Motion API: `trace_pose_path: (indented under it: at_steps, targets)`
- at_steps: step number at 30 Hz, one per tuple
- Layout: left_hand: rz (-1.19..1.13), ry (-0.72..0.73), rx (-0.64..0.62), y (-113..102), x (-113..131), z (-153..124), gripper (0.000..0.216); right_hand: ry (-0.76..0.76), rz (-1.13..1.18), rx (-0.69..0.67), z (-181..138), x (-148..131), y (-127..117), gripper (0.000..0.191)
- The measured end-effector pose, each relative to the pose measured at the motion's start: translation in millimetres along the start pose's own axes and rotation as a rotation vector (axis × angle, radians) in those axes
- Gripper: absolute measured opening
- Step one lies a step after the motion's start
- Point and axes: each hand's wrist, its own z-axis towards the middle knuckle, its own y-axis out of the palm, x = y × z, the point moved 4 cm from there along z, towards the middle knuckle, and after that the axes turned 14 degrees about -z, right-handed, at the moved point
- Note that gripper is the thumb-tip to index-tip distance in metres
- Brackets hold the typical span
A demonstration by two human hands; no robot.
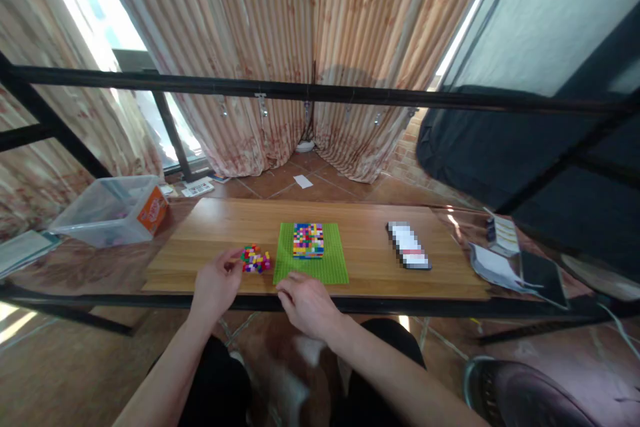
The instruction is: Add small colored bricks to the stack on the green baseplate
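Note:
A green baseplate point(330, 267) lies on the wooden board, with a block of many-coloured small bricks point(308, 240) built on its far half. Left of it sits a small heap of loose coloured bricks point(255, 259). My left hand point(216, 283) rests at the board's front edge, its fingertips reaching the heap and pinched together; what they hold, if anything, is too small to see. My right hand point(306, 303) lies at the baseplate's near edge, fingers curled down against it.
The wooden board point(370, 213) lies on a black-framed table. A clear plastic bin point(107, 210) stands at the left, a blurred flat object point(409, 245) to the right, papers and a dark tablet point(543, 273) farther right. A black bar point(320, 90) crosses ahead.

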Motion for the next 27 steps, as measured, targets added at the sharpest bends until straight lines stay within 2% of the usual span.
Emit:
trace_pose_path:
  at_steps: [4,8,10,13,21,27]
  targets:
    - [-0.029,-0.038,0.075,-3,3,45,0.034,-0.037,0.011,-0.004,29,-7,13,0.024]
    - [-0.045,-0.064,0.03,3,-17,63,0.037,0.06,0.115,0.071,39,7,30,0.024]
    - [-0.011,-0.098,-0.028,7,-31,62,0.036,0.14,0.143,0.113,39,17,40,0.024]
    - [0.044,-0.098,-0.095,11,-41,57,0.036,0.143,0.125,0.129,42,22,49,0.024]
    - [0.197,-0.077,-0.234,19,-37,51,0.04,0.147,0.002,0.087,59,13,56,0.021]
    - [0.222,-0.025,-0.287,25,-34,46,0.035,0.228,-0.078,0.021,61,14,63,0.012]
